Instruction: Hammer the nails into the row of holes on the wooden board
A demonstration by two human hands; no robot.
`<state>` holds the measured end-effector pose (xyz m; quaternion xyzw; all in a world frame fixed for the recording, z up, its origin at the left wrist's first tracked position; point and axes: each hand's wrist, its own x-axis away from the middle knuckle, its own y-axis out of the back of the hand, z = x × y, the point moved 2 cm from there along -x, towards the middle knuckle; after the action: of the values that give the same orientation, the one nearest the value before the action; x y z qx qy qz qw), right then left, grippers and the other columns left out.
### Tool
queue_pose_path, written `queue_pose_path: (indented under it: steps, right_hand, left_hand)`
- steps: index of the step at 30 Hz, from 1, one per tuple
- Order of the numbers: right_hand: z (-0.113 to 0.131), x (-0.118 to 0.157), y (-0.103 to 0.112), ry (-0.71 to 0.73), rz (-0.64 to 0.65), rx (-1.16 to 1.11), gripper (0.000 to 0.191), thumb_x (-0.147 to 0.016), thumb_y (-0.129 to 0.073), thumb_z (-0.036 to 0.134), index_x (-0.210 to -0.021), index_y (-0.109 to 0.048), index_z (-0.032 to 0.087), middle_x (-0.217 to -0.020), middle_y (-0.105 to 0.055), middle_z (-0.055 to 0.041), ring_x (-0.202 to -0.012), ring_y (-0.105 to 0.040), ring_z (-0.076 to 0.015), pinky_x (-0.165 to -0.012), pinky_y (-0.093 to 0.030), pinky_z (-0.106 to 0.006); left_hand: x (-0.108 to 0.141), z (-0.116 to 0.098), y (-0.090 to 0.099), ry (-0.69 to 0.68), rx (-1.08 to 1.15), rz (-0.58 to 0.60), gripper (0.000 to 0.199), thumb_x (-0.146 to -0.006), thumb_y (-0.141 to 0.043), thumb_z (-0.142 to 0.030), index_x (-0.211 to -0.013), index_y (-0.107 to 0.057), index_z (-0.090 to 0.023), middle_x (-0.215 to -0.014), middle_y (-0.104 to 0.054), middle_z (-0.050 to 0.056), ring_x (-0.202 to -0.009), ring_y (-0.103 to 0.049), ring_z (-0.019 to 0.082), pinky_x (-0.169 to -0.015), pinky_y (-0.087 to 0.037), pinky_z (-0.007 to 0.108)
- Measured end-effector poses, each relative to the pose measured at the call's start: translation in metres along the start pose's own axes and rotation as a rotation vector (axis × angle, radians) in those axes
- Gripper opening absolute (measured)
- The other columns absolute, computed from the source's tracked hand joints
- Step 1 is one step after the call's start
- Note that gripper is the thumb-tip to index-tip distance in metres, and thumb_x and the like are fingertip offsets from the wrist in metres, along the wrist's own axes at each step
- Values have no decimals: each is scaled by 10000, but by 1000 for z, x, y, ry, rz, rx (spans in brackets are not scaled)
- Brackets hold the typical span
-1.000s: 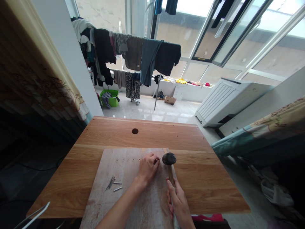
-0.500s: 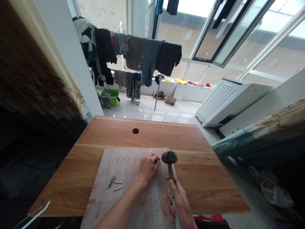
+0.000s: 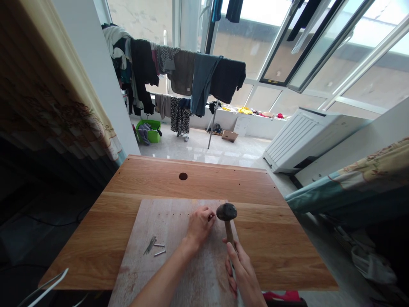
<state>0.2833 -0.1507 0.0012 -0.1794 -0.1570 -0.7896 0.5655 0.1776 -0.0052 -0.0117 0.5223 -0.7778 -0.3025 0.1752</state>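
A pale, worn board (image 3: 140, 273) lies on the wooden table. Near its far right part, my left hand (image 3: 200, 224) pinches a small thin nail, most of it hidden by the fingers. My right hand (image 3: 241, 268) is wrapped round the handle of a hammer (image 3: 226, 211), whose dark head is just right of my left fingertips. A row of several small dark marks runs along the board left of my left hand. Several nails (image 3: 150, 245) lie loose on the board's left part, some in a small bunch.
The wooden table (image 3: 275, 243) has a round hole at its far side. Beyond it stand a rack of hanging clothes (image 3: 182, 72), a green basket (image 3: 154, 135) and a white cabinet-like unit (image 3: 294, 140). Curtains hang left and right.
The whole view has shifted very slightly. Both hands and the hammer hold nearly the same places on the board.
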Motion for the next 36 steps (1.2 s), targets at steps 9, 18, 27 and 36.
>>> queue_pose_path:
  steps: [9,18,27,36]
  right_hand:
    - [0,2,-2,-12,5,-9,692,-847,-546,819,-1199,-527,223,-577,-460,112,-322,-361,-47,-277,-328,-144]
    - [8,0,-2,0,12,-5,693,-838,-551,828,-1175,-524,223,-567,-466,116,-307,-375,-50,-261,-333,-145]
    - [33,13,0,178,-59,-172,623,-894,-552,762,-1262,-511,261,-544,-463,126,-261,-308,-46,-242,-311,-155]
    - [6,-2,5,127,-35,-26,636,-914,-500,771,-1238,-534,225,-543,-461,121,-270,-365,-52,-249,-333,-149]
  left_hand:
    - [0,0,-1,8,-14,2,172,-926,-622,-206,-829,-762,-232,-879,-708,14,-846,-655,153,-739,-410,256]
    - [0,1,-2,-8,5,-11,157,-921,-639,-215,-820,-759,-229,-872,-711,12,-841,-658,157,-741,-427,263]
    - [1,0,-1,-12,28,-10,163,-930,-632,-240,-853,-775,-244,-905,-726,20,-874,-675,172,-780,-452,269]
    - [1,1,-1,0,44,-17,163,-925,-636,-241,-840,-775,-238,-888,-726,11,-820,-659,154,-753,-434,259]
